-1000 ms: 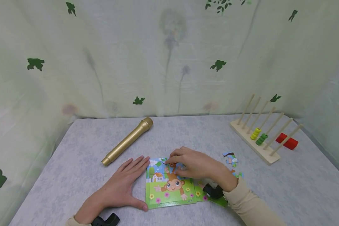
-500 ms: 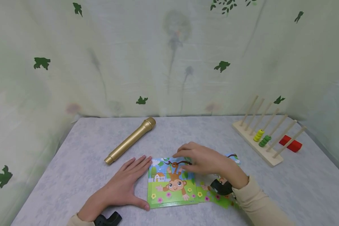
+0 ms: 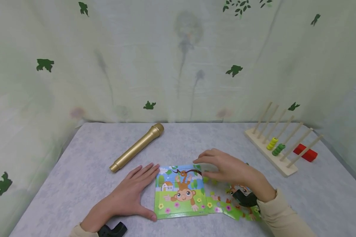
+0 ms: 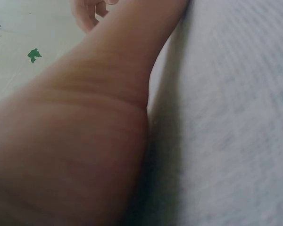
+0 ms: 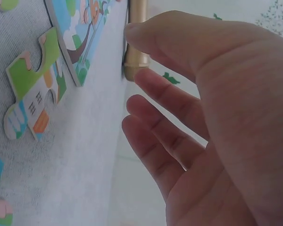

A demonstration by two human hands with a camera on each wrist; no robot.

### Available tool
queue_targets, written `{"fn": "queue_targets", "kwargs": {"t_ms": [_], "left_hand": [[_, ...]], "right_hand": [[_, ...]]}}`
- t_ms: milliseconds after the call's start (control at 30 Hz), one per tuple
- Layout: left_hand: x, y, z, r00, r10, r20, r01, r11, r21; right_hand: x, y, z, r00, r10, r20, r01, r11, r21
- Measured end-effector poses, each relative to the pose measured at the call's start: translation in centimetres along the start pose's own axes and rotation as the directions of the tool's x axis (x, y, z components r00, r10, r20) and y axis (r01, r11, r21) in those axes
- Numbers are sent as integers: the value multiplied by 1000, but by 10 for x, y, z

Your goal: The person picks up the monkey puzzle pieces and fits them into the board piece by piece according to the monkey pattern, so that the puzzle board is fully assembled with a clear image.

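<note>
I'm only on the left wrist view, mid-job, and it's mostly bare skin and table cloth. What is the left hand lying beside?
Observer: From the head view, the left hand lies at the left edge of the monkey puzzle.
Operator: Got it. And the other one, is it holding anything?
Observer: No, the right wrist view shows the right hand with nothing in its grasp.

In the head view, the right hand [image 3: 225, 168] and its black device [image 3: 244, 198] covered parts of the loose pieces [image 3: 231, 211], and the print [image 3: 200, 212] on the puzzle [image 3: 181, 194] was too small for reading. The right wrist view cut the microphone [image 5: 136, 59] at the top edge. In the left wrist view, the counter [image 4: 240, 132] was blurred.
</note>
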State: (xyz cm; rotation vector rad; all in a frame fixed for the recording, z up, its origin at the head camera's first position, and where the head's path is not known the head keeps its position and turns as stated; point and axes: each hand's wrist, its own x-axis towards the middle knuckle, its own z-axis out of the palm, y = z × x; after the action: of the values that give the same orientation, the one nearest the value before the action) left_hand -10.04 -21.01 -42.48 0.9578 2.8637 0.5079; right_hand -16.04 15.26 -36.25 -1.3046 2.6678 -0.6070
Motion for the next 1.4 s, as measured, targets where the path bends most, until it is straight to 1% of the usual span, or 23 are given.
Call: {"fn": "queue_targets", "kwargs": {"t_ms": [200, 333, 567, 833, 1033, 1100, 1267, 1400], "left_hand": [[-3, 0, -1, 1000, -24, -6, 24, 1000, -2], [-4, -1, -1, 999, -33, -8, 33, 999, -1], [-5, -1, -2, 1000, -11, -22, 11, 1000, 19], [-4, 0, -1, 999, 1, -35, 0, 1000, 18], [-2, 0, -2, 1000, 6, -22, -5, 1000, 24], [-1, 0, -2, 1000, 11, -22, -11, 1000, 27], [1, 0, -2, 999, 24, -24, -23, 999, 30], [2, 1, -1, 999, 29, -27, -29, 999, 27]], "right_hand": [[-6, 2, -7, 1000, -8, -29, 8, 1000, -6], [-11, 3, -14, 999, 11, -37, -10, 1000, 11], [-19, 10, -21, 999, 31, -39, -30, 999, 31], [-30, 26, -25, 997, 82, -13, -80, 994, 79], [-41, 38, -28, 993, 111, -41, -107, 990, 93], [-44, 41, -28, 991, 126, -44, -121, 988, 99], [-50, 49, -29, 984, 177, -23, -173, 979, 109], [-55, 55, -30, 980, 199, -20, -196, 975, 103]]}}
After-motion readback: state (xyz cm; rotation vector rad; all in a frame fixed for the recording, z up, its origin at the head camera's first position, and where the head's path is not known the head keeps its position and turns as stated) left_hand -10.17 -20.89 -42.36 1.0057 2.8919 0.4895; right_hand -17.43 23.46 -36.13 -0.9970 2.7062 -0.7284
